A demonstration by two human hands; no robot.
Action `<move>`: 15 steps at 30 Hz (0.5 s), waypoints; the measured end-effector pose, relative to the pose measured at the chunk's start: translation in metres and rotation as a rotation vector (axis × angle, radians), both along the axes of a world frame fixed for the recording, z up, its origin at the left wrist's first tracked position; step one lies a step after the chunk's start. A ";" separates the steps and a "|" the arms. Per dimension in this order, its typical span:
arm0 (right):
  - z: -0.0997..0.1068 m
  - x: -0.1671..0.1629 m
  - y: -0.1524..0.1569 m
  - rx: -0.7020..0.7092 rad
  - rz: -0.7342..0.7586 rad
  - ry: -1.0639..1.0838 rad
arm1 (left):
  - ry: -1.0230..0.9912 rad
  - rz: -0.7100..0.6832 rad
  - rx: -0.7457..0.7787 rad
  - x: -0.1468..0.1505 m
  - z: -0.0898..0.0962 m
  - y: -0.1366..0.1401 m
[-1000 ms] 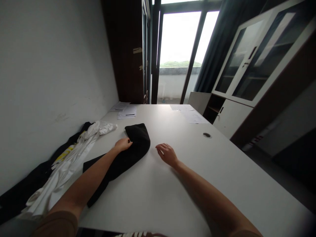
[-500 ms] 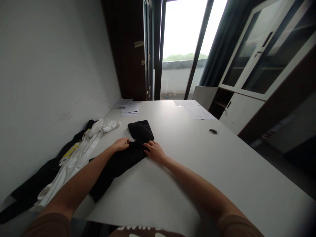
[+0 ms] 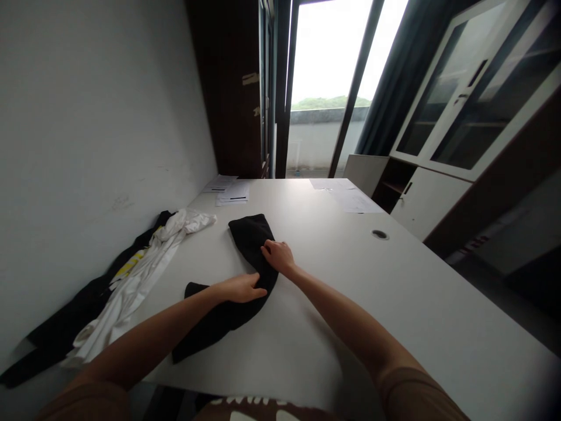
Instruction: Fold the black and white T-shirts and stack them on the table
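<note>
A long, folded black garment [image 3: 249,234] lies bent on the white table [image 3: 333,327]; its exact kind does not show. My left hand [image 3: 241,288] rests across the bend from the left, thumb apart from the fingers, with dark cloth beneath it. Just beyond it, my right hand [image 3: 279,256] has its fingers curled over the right edge of the cloth's far section. The near section runs under my left forearm toward the table's front edge.
Along the wall at left lie a crumpled white garment [image 3: 135,286] with yellow patches beside it and a black garment [image 3: 74,316]. Papers [image 3: 232,193] and more sheets [image 3: 350,199] lie at the far end. A cable hole [image 3: 379,234] is at right, near the cabinets [image 3: 433,187].
My left hand has moved right and nearer, off the top edge onto the middle. My right hand has shifted slightly farther away. The cloth's near section has swung right and now curves.
</note>
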State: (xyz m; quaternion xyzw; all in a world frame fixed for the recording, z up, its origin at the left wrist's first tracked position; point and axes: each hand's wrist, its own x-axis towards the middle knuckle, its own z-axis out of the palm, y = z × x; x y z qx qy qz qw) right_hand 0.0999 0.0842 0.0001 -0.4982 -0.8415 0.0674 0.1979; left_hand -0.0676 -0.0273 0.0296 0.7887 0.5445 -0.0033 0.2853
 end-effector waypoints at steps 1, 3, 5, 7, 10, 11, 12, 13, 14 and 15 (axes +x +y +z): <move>0.005 -0.004 0.005 0.002 0.023 0.005 | 0.034 -0.024 0.056 0.008 0.003 -0.007; 0.014 -0.014 0.015 -0.027 0.092 0.004 | 0.090 -0.101 0.132 0.021 0.012 -0.024; 0.020 -0.025 0.023 -0.102 0.126 -0.027 | 0.142 -0.197 0.129 0.029 0.025 -0.041; 0.020 -0.039 0.026 -0.165 0.099 -0.094 | 0.189 -0.300 0.051 0.035 0.039 -0.057; 0.012 -0.064 0.021 -0.145 0.043 -0.195 | 0.184 -0.411 -0.044 0.044 0.052 -0.070; 0.007 -0.072 0.018 -0.119 0.038 -0.217 | 0.158 -0.442 -0.068 0.046 0.054 -0.071; 0.002 -0.079 0.016 -0.092 0.041 -0.234 | 0.129 -0.470 -0.095 0.049 0.054 -0.070; -0.002 -0.084 0.014 -0.068 0.060 -0.247 | 0.104 -0.498 -0.125 0.050 0.052 -0.067; -0.007 -0.088 0.013 -0.049 0.093 -0.254 | 0.086 -0.527 -0.158 0.050 0.050 -0.063; -0.010 -0.090 0.015 -0.039 0.134 -0.251 | 0.071 -0.559 -0.198 0.049 0.048 -0.057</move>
